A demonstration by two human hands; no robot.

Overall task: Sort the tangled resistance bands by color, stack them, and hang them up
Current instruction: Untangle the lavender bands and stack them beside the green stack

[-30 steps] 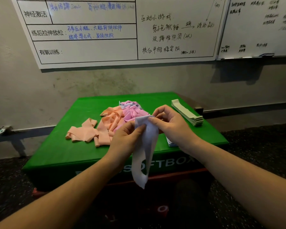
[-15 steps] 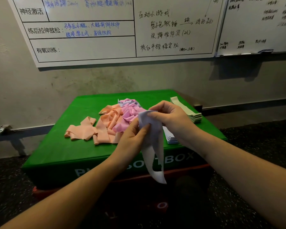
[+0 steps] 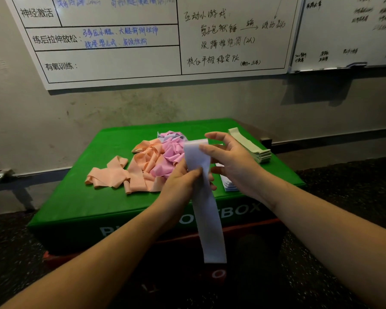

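A pale lavender resistance band [image 3: 206, 210] hangs straight down in front of the green soft box [image 3: 80, 197]. My left hand [image 3: 183, 181] grips it at mid-length. My right hand [image 3: 230, 159] holds its upper end with thumb and fingers. On the box lies a tangled heap of peach bands [image 3: 140, 168] and pink bands [image 3: 172, 152], with some lavender at the back. A flat stack of pale green bands [image 3: 252, 146] lies at the box's right back. A small stack of lavender bands [image 3: 228, 185] shows under my right wrist.
The green box stands on a red base on dark rubber flooring. Behind it is a grey wall with two whiteboards [image 3: 143, 41] covered in writing. A low rail [image 3: 5, 177] runs along the wall at the left.
The lavender band was bunched between both hands; now it is pulled out flat and hangs long. My right hand has lifted its top end, my left has slid lower.
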